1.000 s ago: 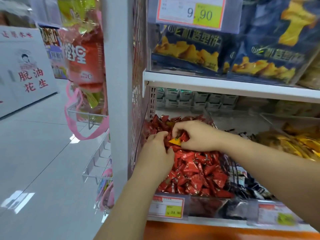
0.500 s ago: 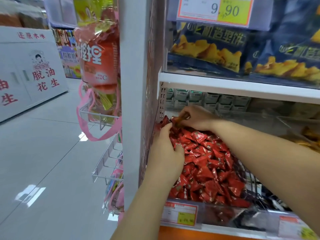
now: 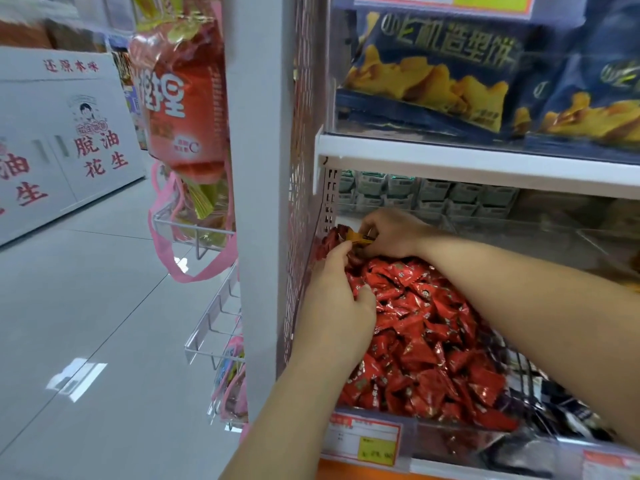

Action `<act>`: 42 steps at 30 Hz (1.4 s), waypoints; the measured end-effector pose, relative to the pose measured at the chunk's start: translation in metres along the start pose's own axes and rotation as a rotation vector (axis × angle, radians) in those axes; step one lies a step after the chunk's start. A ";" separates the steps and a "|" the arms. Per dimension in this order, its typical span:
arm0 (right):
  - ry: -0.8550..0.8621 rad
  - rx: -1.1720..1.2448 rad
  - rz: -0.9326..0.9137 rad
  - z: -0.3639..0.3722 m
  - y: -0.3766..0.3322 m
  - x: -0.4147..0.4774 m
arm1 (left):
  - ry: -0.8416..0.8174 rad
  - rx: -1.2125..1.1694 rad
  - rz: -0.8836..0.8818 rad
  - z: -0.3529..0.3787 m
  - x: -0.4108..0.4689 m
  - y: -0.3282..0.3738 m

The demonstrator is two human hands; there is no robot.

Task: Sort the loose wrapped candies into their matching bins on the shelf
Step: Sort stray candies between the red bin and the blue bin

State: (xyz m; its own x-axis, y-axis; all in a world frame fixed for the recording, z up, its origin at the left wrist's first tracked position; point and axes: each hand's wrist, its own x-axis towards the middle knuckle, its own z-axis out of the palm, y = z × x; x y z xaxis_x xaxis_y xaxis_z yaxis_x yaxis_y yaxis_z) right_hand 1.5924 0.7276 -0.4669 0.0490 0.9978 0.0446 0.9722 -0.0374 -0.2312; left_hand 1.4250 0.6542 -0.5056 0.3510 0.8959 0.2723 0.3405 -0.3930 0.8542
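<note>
**Orange candy pinched over the red-candy bin**

Orange candy [image 3: 360, 238] sits at the back left corner of the bin [image 3: 436, 439], pinched between the thumb and fingers of the right hand [image 3: 391, 233]; the fingers are curled tight on the wrapper. Just below and in front of those fingers is the heap of red candies [image 3: 426, 341], which fills the bin. The left hand [image 3: 332, 306] lies palm down on the heap, fingers bent, tips right under the orange candy. Cannot tell if it holds anything, since the tips are hidden in the wrappers. The thumb is tucked against the pile.

Left of both hands and close by is the perforated side panel [image 3: 301, 168]. Behind the right fingers are rows of small green-white packs [image 3: 433, 195]. Above them is the white shelf board [image 3: 450, 161] with blue snack bags [image 3: 433, 74] on it. Right of the right forearm, the next bin holds dark-wrapped candies [image 3: 561, 414]. The price label [image 3: 363, 441] is on the bin front. Far left of the fingers, past the panel, are a hanging red bag [image 3: 183, 105] and a wire rack [image 3: 214, 317].
</note>
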 end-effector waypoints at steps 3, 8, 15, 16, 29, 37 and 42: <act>0.045 0.029 -0.013 -0.015 -0.006 -0.015 | -0.007 0.003 0.004 0.001 0.001 0.000; 0.145 0.048 0.037 -0.034 -0.016 -0.052 | -0.008 0.003 0.010 0.002 0.001 0.002; 0.408 0.253 0.107 -0.043 0.009 -0.152 | -0.032 0.152 0.113 0.008 -0.013 0.012; 0.466 0.284 0.124 -0.041 0.018 -0.167 | -0.030 0.207 0.147 0.009 -0.015 0.014; 0.805 0.089 0.747 -0.045 0.178 -0.277 | -0.201 0.440 0.291 0.059 -0.014 0.033; 0.800 0.028 0.598 -0.050 0.181 -0.262 | -0.189 0.415 0.312 0.063 -0.012 0.033; 0.468 0.020 0.593 -0.048 0.176 -0.265 | -0.191 0.487 0.352 0.056 -0.020 0.033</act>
State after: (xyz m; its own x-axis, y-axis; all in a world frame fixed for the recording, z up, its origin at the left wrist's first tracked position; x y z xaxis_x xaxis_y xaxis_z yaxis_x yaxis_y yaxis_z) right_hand 1.7620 0.4543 -0.4726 0.6593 0.6829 0.3147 0.7484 -0.5556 -0.3621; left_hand 1.4781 0.6117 -0.5073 0.6483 0.6608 0.3782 0.5186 -0.7470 0.4161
